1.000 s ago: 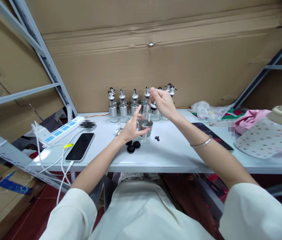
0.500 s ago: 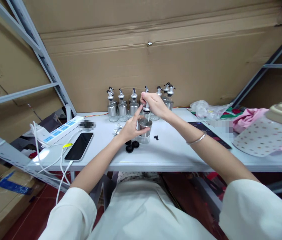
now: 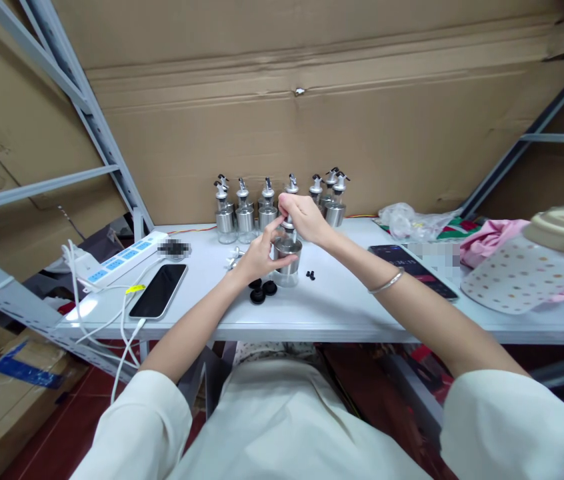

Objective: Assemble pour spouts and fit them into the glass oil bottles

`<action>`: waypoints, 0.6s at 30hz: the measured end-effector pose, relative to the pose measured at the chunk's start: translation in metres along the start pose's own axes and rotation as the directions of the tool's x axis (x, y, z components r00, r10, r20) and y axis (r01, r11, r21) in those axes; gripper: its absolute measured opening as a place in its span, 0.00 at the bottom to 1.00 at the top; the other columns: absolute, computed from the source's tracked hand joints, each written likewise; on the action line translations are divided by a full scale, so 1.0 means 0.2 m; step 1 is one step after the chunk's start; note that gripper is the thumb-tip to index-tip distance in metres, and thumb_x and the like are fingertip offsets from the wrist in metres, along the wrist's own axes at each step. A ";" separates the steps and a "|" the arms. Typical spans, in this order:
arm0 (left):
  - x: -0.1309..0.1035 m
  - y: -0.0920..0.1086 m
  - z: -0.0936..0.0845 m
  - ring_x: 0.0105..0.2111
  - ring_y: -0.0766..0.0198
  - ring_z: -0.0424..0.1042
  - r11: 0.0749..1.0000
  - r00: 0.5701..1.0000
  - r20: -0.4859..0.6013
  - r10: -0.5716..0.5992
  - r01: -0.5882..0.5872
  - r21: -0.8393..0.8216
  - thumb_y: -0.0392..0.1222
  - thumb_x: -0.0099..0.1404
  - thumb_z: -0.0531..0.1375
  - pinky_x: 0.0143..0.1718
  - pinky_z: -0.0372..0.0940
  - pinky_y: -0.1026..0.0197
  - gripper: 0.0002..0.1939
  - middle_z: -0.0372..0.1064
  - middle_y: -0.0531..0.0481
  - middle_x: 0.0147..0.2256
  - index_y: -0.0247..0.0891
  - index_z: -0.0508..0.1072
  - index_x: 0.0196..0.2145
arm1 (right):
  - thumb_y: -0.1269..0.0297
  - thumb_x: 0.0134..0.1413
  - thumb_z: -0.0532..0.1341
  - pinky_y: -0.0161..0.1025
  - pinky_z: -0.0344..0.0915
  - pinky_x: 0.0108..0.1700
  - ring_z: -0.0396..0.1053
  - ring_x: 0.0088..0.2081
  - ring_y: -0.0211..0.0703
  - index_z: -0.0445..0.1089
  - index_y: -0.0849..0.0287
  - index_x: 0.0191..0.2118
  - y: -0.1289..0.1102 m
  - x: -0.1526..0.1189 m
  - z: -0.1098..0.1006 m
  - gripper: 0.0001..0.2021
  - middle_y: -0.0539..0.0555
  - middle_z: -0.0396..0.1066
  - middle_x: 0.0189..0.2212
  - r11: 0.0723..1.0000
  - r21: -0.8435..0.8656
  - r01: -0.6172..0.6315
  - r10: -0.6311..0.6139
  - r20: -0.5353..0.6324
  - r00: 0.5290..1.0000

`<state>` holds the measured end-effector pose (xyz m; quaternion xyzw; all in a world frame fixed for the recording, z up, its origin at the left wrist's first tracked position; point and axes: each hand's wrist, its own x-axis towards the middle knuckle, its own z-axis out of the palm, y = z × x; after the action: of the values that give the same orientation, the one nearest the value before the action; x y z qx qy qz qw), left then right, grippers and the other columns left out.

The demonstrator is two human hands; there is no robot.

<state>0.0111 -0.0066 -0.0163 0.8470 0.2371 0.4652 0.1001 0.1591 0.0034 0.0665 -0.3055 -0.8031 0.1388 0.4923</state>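
A glass oil bottle (image 3: pixel 289 252) with a steel sleeve stands upright on the table in front of me. My left hand (image 3: pixel 261 257) steadies it from the left, thumb across the sleeve and a finger raised at the neck. Above the neck my right hand (image 3: pixel 306 217) is closed around a pour spout (image 3: pixel 288 225), mostly covered by the fingers. The spout's lower end is at the bottle's mouth; how deep it sits I cannot tell. Several black caps (image 3: pixel 263 291) lie beside my left wrist, with loose silver spout parts (image 3: pixel 234 259) behind. Tiny black pieces (image 3: pixel 311 275) lie right of the bottle.
Several bottles with spouts (image 3: pixel 245 217) stand in a row along the cardboard wall (image 3: pixel 302 133). On the left are a power strip (image 3: pixel 127 260), a phone (image 3: pixel 159 292) and white cables. A tablet (image 3: pixel 412 270), plastic bag (image 3: pixel 415 220) and dotted white container (image 3: pixel 522 273) occupy the right.
My right hand has come down with the spout, closing the gap above the bottle's neck. The left hand stays at the bottle, and its raised finger has dropped slightly.
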 end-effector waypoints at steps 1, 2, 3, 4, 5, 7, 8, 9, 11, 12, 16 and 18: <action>0.00 0.00 0.00 0.35 0.62 0.72 1.000 1.000 0.000 0.001 -0.001 0.002 0.54 0.59 0.62 0.40 0.67 0.57 0.44 0.71 0.44 0.41 0.39 0.44 0.64 | 0.37 0.58 0.41 0.38 0.53 0.31 0.54 0.24 0.37 0.53 0.56 0.20 0.00 0.00 0.00 0.28 0.49 0.55 0.19 1.000 0.001 0.003 -0.003 -0.001 1.000; 0.00 -0.01 0.00 0.36 0.62 0.72 1.000 1.000 0.003 0.001 -0.001 0.002 0.54 0.59 0.62 0.40 0.67 0.57 0.44 0.71 0.44 0.41 0.40 0.44 0.64 | 0.38 0.58 0.41 0.38 0.54 0.31 0.54 0.25 0.37 0.54 0.56 0.21 0.01 -0.01 -0.01 0.28 0.49 0.55 0.20 1.000 0.002 0.001 -0.001 -0.001 1.000; 0.00 -0.01 0.00 0.36 0.61 0.72 1.000 1.000 0.007 0.000 0.000 0.003 0.55 0.59 0.62 0.40 0.67 0.56 0.44 0.71 0.44 0.42 0.40 0.44 0.64 | 0.38 0.57 0.43 0.37 0.55 0.31 0.55 0.26 0.38 0.55 0.56 0.23 0.02 -0.02 -0.02 0.27 0.49 0.56 0.21 1.000 0.005 -0.005 0.005 0.002 1.000; 0.00 -0.01 0.00 0.37 0.61 0.72 1.000 1.000 0.010 -0.007 0.007 0.003 0.55 0.59 0.62 0.40 0.67 0.56 0.44 0.70 0.43 0.42 0.41 0.44 0.64 | 0.38 0.56 0.46 0.37 0.56 0.31 0.56 0.26 0.38 0.57 0.56 0.26 0.03 -0.05 -0.02 0.25 0.49 0.58 0.23 1.000 0.012 -0.015 0.015 0.002 1.000; 0.00 -0.01 0.00 0.37 0.61 0.71 1.000 1.000 0.011 -0.021 0.021 0.001 0.56 0.58 0.62 0.40 0.67 0.57 0.45 0.70 0.43 0.43 0.42 0.43 0.64 | 0.38 0.53 0.51 0.37 0.57 0.31 0.58 0.28 0.38 0.59 0.56 0.29 0.04 -0.08 -0.02 0.23 0.50 0.60 0.25 0.999 0.022 -0.031 0.031 0.000 1.000; 0.00 -0.01 0.00 0.37 0.61 0.71 0.998 0.998 0.018 -0.067 0.067 -0.018 0.57 0.57 0.62 0.38 0.66 0.58 0.48 0.69 0.42 0.45 0.43 0.40 0.65 | 0.40 0.43 0.62 0.37 0.60 0.32 0.63 0.33 0.41 0.59 0.55 0.39 0.06 -0.17 -0.02 0.26 0.52 0.64 0.33 0.996 0.065 -0.068 0.070 -0.037 0.997; -0.01 -0.01 0.00 0.36 0.62 0.71 0.995 0.995 0.023 -0.092 0.093 -0.033 0.57 0.57 0.62 0.36 0.66 0.59 0.49 0.69 0.41 0.45 0.43 0.38 0.65 | 0.42 0.39 0.65 0.39 0.62 0.34 0.65 0.37 0.43 0.58 0.55 0.44 0.06 -0.22 -0.01 0.30 0.54 0.65 0.37 0.992 0.081 -0.093 0.097 -0.048 0.994; -0.01 -0.01 0.01 0.34 0.63 0.70 0.992 0.993 0.030 -0.114 0.115 -0.049 0.58 0.56 0.63 0.35 0.66 0.60 0.51 0.69 0.41 0.46 0.43 0.36 0.65 | 0.44 0.39 0.66 0.41 0.64 0.35 0.66 0.40 0.46 0.57 0.55 0.48 0.07 -0.26 0.01 0.33 0.56 0.66 0.41 0.989 0.089 -0.122 0.128 -0.064 0.990; -0.01 -0.01 0.00 0.33 0.64 0.69 0.990 0.991 0.043 -0.127 0.130 -0.059 0.59 0.55 0.63 0.35 0.65 0.61 0.52 0.68 0.40 0.47 0.43 0.36 0.65 | 0.47 0.44 0.64 0.45 0.66 0.39 0.68 0.43 0.49 0.56 0.54 0.51 0.07 -0.33 0.03 0.31 0.58 0.67 0.43 0.982 0.107 -0.154 0.164 -0.086 0.983; -0.01 -0.02 0.00 0.33 0.65 0.69 0.990 0.991 0.043 -0.126 0.128 -0.049 0.60 0.55 0.63 0.36 0.65 0.60 0.51 0.67 0.40 0.48 0.43 0.38 0.65 | 0.48 0.46 0.63 0.47 0.66 0.40 0.68 0.43 0.50 0.56 0.54 0.52 0.07 -0.34 0.04 0.29 0.58 0.68 0.44 0.982 0.107 -0.156 0.166 -0.095 0.981; 0.00 -0.06 -0.07 0.35 0.64 0.68 0.985 0.985 -0.072 -0.158 0.162 0.054 0.60 0.62 0.56 0.41 0.64 0.58 0.41 0.66 0.42 0.47 0.41 0.45 0.64 | 0.49 0.52 0.59 0.52 0.67 0.45 0.68 0.46 0.53 0.55 0.54 0.56 0.12 -0.27 -0.02 0.28 0.60 0.68 0.47 0.991 0.036 -0.132 0.137 -0.232 0.963; 0.01 -0.09 -0.13 0.36 0.64 0.67 0.971 0.953 -0.233 -0.193 0.219 0.092 0.59 0.65 0.51 0.43 0.63 0.58 0.35 0.67 0.45 0.43 0.39 0.48 0.63 | 0.49 0.55 0.56 0.54 0.66 0.47 0.67 0.48 0.55 0.53 0.55 0.58 0.18 -0.21 -0.10 0.28 0.61 0.67 0.48 0.988 -0.025 -0.149 0.133 -0.332 0.934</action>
<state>-0.0150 0.0093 -0.0075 0.7645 0.3607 0.5295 0.0710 0.2027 0.0035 0.0275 -0.3935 -0.6887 0.1005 0.6006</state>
